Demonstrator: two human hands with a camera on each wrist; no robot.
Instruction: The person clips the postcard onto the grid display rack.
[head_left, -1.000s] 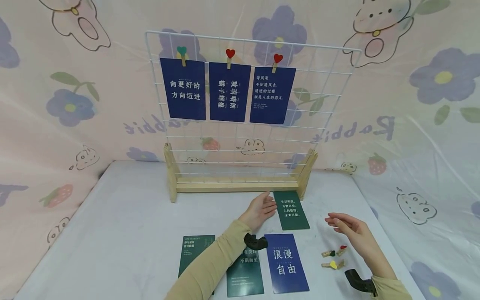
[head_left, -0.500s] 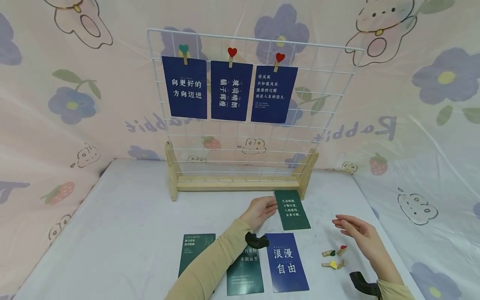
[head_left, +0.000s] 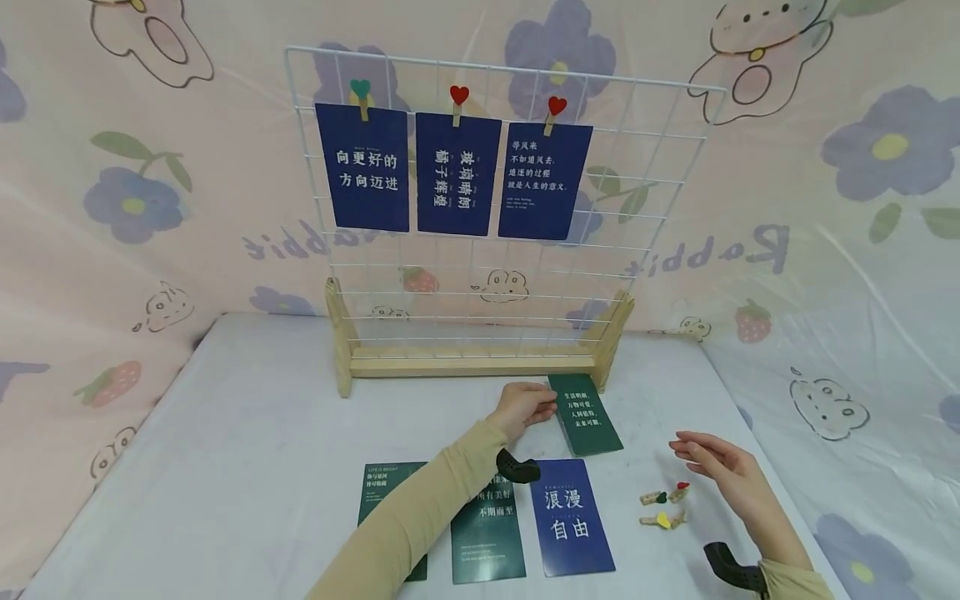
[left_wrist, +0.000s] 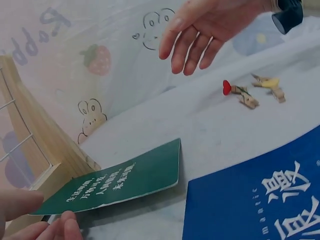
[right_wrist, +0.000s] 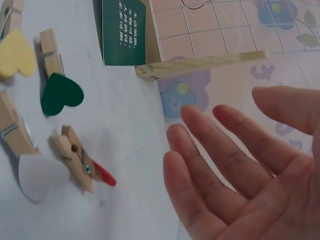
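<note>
Left hand [head_left: 522, 407] pinches green card [head_left: 588, 417] by edge; card at hand's three o'clock, near rack [head_left: 472, 367] foot. Right hand [head_left: 731, 473] empty, fingers loose — clothespins [head_left: 663, 521] at its eight o'clock. Step: seemingly picking up card — next likely calls for firm lift.

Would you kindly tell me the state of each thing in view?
Left hand: pinching upper green card
Right hand: raised, holding nothing
Upper green card: held at left edge
Rack: upright
Three navy cards: hanging, clipped
Rack clips: closed
Lower cards: lying flat
Loose clips: holding nothing
</note>
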